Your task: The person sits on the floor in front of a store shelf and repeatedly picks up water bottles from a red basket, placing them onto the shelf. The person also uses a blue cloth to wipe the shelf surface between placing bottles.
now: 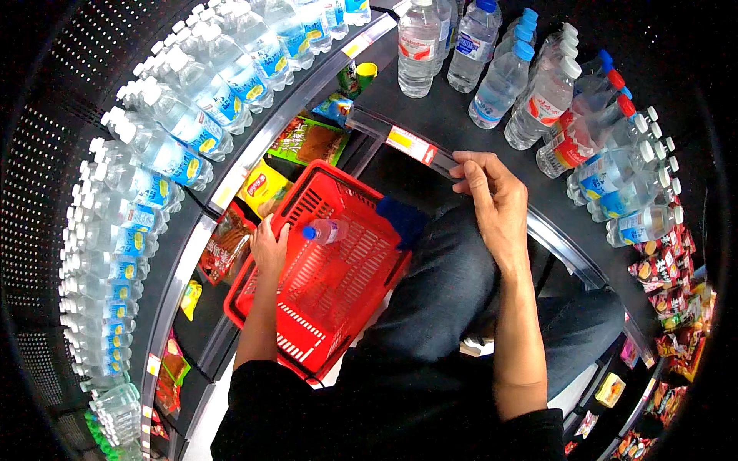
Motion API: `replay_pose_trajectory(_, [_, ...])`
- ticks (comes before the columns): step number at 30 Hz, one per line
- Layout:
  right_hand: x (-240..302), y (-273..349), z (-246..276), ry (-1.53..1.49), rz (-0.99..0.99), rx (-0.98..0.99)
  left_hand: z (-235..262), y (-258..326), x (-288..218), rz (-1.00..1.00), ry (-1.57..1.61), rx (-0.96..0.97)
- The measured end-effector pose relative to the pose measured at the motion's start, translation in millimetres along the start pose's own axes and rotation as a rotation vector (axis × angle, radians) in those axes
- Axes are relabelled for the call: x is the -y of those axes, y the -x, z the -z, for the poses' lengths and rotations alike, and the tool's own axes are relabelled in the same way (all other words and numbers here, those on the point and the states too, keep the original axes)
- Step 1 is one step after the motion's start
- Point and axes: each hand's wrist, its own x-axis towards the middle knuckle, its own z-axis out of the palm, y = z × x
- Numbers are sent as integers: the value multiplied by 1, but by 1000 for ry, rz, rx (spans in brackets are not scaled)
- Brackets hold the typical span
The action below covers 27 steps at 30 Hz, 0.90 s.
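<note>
A red plastic shopping basket (pixel 346 192) with slotted walls sits tilted in front of me, beside my legs. My left hand (pixel 269 247) grips its left rim, fingers pointing away from me. Inside the basket lies one small clear bottle (pixel 326 231) with a blue cap. My right hand (pixel 496 206) is raised above my knee at the front edge of the dark shelf (pixel 384 104). Its fingers are curled in with the thumb against them; whether they hold anything is hidden. Nearest to that hand is a price label (pixel 411 144) on the shelf rail.
Rows of clear water bottles (pixel 184 146) line the left shelf. More bottles (pixel 500 84) with blue, white and red caps stand on the far right shelf. Snack packets, including a yellow bag (pixel 265 184), lie on the lower shelf left of the basket; others (pixel 665 269) fill the right side.
</note>
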Motion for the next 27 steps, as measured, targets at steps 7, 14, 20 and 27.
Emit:
replay_pose_trajectory(7, [-1,8,4,-39,15,-18,-1,-10,-8,185,-153,94])
replay_pose_trajectory(14, [1,7,7,-45,21,4,-20,-17,-8,208,-147,30])
replay_pose_trajectory(20, [6,5,0,-70,8,11,-24,-29,-15,191,-110,-12])
replay_pose_trajectory(27, [-2,2,0,-29,22,22,-23,-31,-21,235,-121,35])
